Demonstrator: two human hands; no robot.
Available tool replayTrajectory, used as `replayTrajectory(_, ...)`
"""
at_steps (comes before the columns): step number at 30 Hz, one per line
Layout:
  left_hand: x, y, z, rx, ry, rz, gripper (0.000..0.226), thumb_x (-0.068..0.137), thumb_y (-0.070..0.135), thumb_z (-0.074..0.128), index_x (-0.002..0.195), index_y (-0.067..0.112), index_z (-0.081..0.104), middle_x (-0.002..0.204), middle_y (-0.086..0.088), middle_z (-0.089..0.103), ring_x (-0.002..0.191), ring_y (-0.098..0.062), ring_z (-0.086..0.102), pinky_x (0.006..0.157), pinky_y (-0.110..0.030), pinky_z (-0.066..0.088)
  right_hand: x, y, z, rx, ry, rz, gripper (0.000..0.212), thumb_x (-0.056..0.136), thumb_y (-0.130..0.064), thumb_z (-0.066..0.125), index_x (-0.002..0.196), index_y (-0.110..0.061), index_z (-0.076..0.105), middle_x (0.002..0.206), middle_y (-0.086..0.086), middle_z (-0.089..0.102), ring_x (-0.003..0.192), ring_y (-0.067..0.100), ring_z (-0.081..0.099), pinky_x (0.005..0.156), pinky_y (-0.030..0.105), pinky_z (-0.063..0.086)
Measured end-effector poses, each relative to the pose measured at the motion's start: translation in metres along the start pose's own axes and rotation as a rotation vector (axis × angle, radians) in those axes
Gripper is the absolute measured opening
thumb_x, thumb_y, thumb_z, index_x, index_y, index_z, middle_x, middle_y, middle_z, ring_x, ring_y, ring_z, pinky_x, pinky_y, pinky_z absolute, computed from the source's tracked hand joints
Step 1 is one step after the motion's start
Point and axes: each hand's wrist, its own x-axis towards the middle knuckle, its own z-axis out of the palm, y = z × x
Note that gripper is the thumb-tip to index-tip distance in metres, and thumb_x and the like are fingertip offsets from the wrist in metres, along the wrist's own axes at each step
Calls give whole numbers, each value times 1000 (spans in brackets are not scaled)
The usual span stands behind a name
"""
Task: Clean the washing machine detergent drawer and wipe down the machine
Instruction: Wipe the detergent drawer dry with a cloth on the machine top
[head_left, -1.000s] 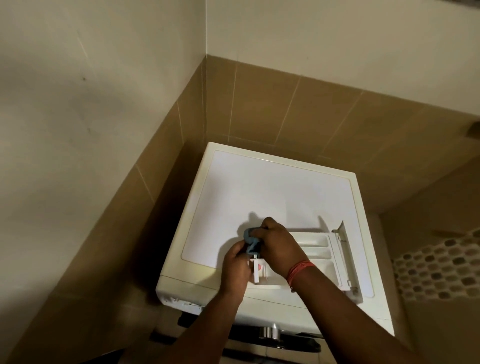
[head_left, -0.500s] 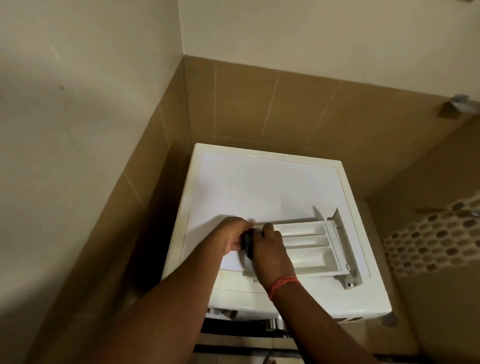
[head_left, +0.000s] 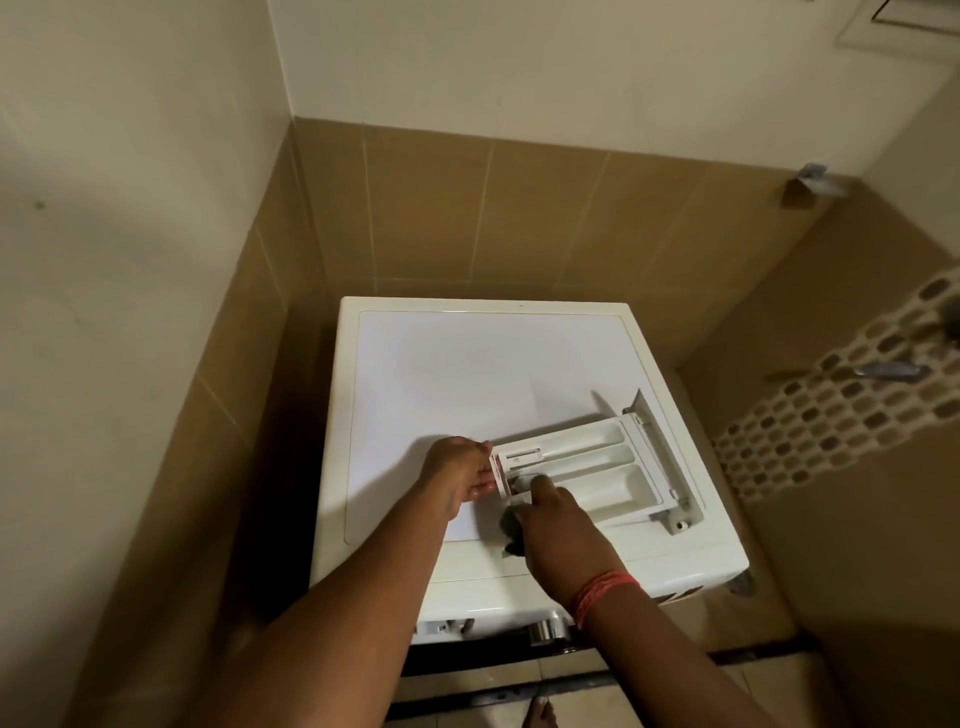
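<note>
The white detergent drawer (head_left: 592, 462) lies flat on top of the white washing machine (head_left: 457, 374), its front panel toward the right. My left hand (head_left: 460, 475) grips the drawer's left end and holds it steady. My right hand (head_left: 558, 525), with a red thread on the wrist, is closed on a dark cloth (head_left: 511, 525). It presses the cloth against the drawer's near left corner. Most of the cloth is hidden under my fingers.
The machine stands in a corner between brown tiled walls, with a dark gap along its left side. A mosaic tile strip (head_left: 841, 405) and a metal fitting (head_left: 883, 370) are on the right wall. The machine's front knob (head_left: 545, 631) shows below my arms.
My right hand has slid the cloth down from the drawer's left end to its near corner. My left hand now holds that end. The camera view has shifted slightly.
</note>
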Motion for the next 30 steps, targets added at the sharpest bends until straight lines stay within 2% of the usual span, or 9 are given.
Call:
replayTrajectory(5, -2, -1, 4, -45, 41, 8, 13, 98, 4, 52, 90, 10, 61, 80, -11, 67, 74, -25, 62, 60, -30, 53, -4, -8, 8, -30, -40, -141, 19, 77, 0, 66, 89, -14, 67, 110, 8, 52, 95, 27, 57, 72, 31, 56)
replayTrajectory(8, -6, -6, 7, -71, 45, 12, 16, 96, 0, 51, 88, 10, 61, 78, -10, 67, 71, -25, 62, 59, -30, 54, 1, 6, -15, 8, -136, -146, 17, 86, -6, 59, 90, -16, 73, 124, 6, 47, 98, 24, 57, 83, 32, 55)
replayTrajectory(10, -8, -9, 7, -115, 62, 45, 19, 95, -3, 52, 85, 11, 60, 78, -12, 65, 70, -26, 59, 55, -28, 51, 8, 23, -39, 144, -187, -71, 17, 87, -9, 60, 91, -16, 76, 117, 0, 46, 87, 17, 60, 79, 24, 52)
replayTrajectory(13, -7, -10, 6, -160, 78, 70, 19, 96, 0, 51, 83, 12, 58, 80, -15, 65, 74, -28, 58, 59, -30, 52, 20, 57, -66, 123, -14, 47, 20, 87, -9, 61, 99, -16, 74, 99, -1, 45, 83, 21, 60, 78, 23, 46)
replayTrajectory(17, -6, -23, 23, -43, 200, 157, 13, 95, 21, 54, 84, 17, 60, 88, -13, 71, 75, -31, 69, 74, -44, 62, 52, 97, -73, 4, 258, 126, 19, 86, -6, 62, 102, -11, 70, 107, 11, 55, 94, 30, 59, 84, 33, 51)
replayTrajectory(19, -2, -36, 35, 13, 316, 203, 12, 92, 24, 52, 85, 20, 62, 91, -9, 70, 86, -32, 69, 81, -50, 59, 72, 112, -66, -163, 144, 126, 20, 89, -10, 56, 106, -10, 67, 111, 12, 57, 103, 31, 55, 89, 35, 48)
replayTrajectory(23, -15, -36, 52, -25, 475, 225, 22, 92, 14, 50, 102, 20, 68, 101, -2, 69, 96, -26, 65, 91, -41, 55, 86, 122, -61, -471, -44, 9, 26, 92, -18, 48, 109, -12, 67, 108, 10, 61, 106, 31, 55, 88, 40, 51)
replayTrajectory(27, -19, -33, 55, -116, 503, 229, 19, 95, 9, 51, 96, 20, 66, 90, 0, 66, 88, -25, 65, 83, -41, 59, 82, 126, -67, -613, -171, -128, 32, 94, -19, 41, 117, -15, 65, 118, 8, 62, 118, 33, 47, 95, 41, 45)
replayTrajectory(30, -20, -35, 55, -173, 484, 215, 18, 95, 7, 54, 92, 19, 68, 92, -10, 70, 87, -32, 69, 79, -48, 61, 88, 112, -69, -708, -320, -133, 32, 92, -20, 44, 119, -16, 61, 122, 9, 62, 123, 35, 43, 103, 43, 37)
